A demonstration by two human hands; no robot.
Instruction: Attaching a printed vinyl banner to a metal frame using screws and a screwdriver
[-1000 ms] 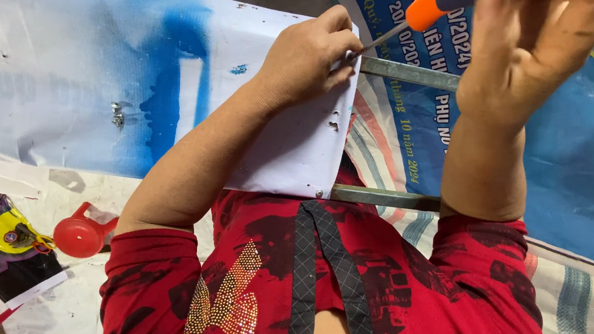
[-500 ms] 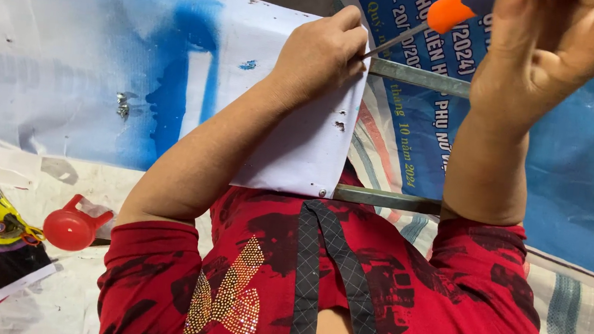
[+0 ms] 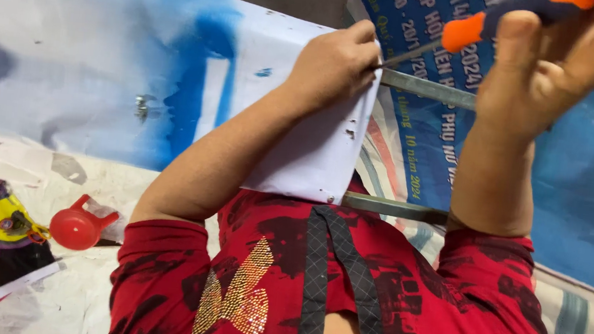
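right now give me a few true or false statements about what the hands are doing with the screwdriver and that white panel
1. The right hand grips a screwdriver with an orange and blue handle. True.
2. The left hand lies flat on the red toy. False: it presses on the edge of the white panel, by the screwdriver's tip.
3. The white panel carries a patch of blue paint. True.
4. The screwdriver lies loose on the striped tarp. False: it is held up in the right hand.
5. Two grey metal bars stick out from behind the panel's edge. True.
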